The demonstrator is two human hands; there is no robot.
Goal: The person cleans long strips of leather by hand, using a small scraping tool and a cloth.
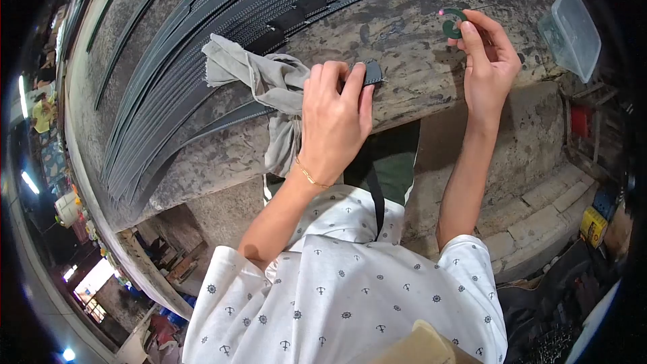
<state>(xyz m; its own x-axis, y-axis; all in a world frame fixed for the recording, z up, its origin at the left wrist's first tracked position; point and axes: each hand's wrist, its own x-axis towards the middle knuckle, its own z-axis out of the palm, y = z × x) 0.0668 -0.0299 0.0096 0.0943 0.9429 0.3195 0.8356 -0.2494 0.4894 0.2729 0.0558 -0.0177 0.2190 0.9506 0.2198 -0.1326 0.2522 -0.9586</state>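
Note:
My left hand (337, 111) is closed around a dark stitched strap (373, 73), whose end sticks out past the fingers at the right. A crumpled grey cloth (256, 74) lies against this hand, part of it hanging over the table's front edge. Raised at the right, my right hand (486, 54) pinches a small green curled piece (451, 29) between thumb and fingers; its upper tip has a pink spot. Many dark straps with light stitching (222, 13) lie side by side across the left and back of the stained table (418, 61).
At the table's right end stands a clear plastic container (571, 34). A red object (580, 121) sits in a rack beyond it. Low at the right are a yellow box (594, 226) and a stepped ledge (539, 219). Shelving and lights show at the far left.

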